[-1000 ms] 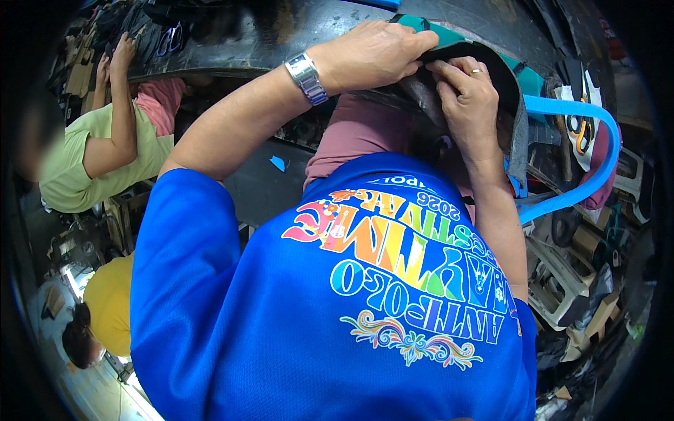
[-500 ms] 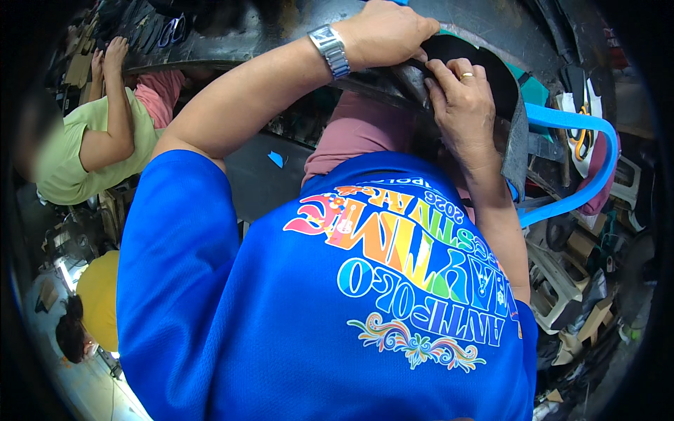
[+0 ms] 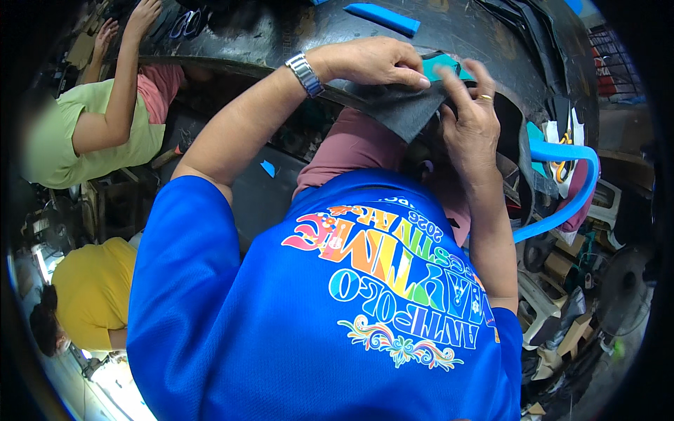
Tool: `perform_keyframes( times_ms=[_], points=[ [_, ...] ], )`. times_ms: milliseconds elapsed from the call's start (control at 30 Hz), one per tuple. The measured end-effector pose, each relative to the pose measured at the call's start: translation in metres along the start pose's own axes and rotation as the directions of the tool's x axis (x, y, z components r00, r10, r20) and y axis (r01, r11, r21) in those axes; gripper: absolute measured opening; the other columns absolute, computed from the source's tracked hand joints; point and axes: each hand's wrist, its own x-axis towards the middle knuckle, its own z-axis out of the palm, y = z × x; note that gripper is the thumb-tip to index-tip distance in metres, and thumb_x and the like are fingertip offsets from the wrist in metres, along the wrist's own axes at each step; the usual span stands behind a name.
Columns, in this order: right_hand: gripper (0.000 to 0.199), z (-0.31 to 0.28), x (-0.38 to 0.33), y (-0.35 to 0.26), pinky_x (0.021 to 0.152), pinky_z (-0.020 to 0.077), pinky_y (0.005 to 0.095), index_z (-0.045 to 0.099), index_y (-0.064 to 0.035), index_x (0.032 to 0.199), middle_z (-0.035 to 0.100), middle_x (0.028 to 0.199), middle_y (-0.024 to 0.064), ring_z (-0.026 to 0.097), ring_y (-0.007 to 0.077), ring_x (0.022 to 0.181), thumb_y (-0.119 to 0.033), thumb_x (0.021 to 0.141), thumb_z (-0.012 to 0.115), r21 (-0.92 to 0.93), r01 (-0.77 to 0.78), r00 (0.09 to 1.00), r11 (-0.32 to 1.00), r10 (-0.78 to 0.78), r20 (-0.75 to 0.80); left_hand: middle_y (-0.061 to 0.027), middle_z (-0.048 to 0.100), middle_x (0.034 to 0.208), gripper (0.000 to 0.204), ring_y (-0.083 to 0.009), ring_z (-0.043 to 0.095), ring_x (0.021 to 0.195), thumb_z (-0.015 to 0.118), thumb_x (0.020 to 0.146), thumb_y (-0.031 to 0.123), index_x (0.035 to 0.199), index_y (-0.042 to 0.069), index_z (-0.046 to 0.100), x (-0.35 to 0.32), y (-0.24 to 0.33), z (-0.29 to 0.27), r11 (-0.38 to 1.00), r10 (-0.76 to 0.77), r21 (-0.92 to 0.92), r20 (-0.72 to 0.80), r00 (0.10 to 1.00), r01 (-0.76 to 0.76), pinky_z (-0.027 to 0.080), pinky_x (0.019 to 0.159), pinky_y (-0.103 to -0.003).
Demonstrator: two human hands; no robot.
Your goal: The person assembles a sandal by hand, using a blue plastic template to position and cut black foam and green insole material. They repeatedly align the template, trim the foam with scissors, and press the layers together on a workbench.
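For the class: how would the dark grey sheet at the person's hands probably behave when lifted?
The dark grey sheet is probably floppy: its corner droops past the table. It may be light, since its edge looks thin. Its mostly matte surface suggests little slipperiness.

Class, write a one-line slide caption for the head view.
Left hand and right hand at dark cloth by a black table, a blue strip curving nearby.

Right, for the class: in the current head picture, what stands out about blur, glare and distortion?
Head view: the right hand has smeared fingertips, while the metal watch looks crisper; head view: white glare washes out the lower left; head view: the dark table's edge seems bowed, the rim black.
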Motion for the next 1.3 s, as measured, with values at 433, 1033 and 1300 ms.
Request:
perform_keyframes(
  times_ms=[433, 1033, 1300],
  points=[
    [0.034, -0.009, -0.019, 0.021, 0.086, 0.0576, 0.0366, 0.078, -0.0090, 0.099, 0.066, 0.118, 0.0149, 0.070, 0.0308, 0.104, 0.008, 0.069, 0.075, 0.167, 0.077, 0.996, 0.983, -0.084, 0.032, -0.0090, 0.072, 0.101, 0.019, -0.0272, 0.070, 0.093, 0.074, 0.087, 0.023, 0.104, 0.014, 0.077, 0.008, 0.012, 0.027, 0.997, 0.038, 0.078, -0.290, 0.956, -0.016, 0.056, 0.083, -0.040],
    [0.031, -0.021, 0.006, 0.017, 0.079, 0.0571, 0.0386, 0.074, -0.0105, 0.104, 0.068, 0.112, 0.0134, 0.071, 0.0327, 0.090, 0.004, 0.077, 0.068, 0.159, 0.008, 0.986, 0.987, -0.034, 0.163, -0.0088, 0.070, 0.094, 0.020, -0.0279, 0.069, 0.088, 0.073, 0.088, 0.029, 0.100, 0.013, 0.078, 0.021, 0.013, 0.033, 0.986, 0.016, 0.162, -0.281, 0.960, 0.031, 0.053, 0.078, -0.040],
    [0.033, -0.022, 0.045, 0.031, 0.088, 0.0540, 0.0437, 0.073, -0.0064, 0.112, 0.071, 0.105, 0.0230, 0.068, 0.0427, 0.096, -0.004, 0.080, 0.069, 0.091, -0.275, 0.867, 0.957, 0.206, 0.454, -0.0197, 0.066, 0.092, 0.072, -0.0323, 0.067, 0.089, 0.052, 0.099, 0.064, 0.096, -0.005, 0.070, 0.028, 0.030, 0.001, 0.959, -0.278, -0.040, 0.073, 0.958, 0.282, 0.051, 0.079, -0.042]
  ],
)
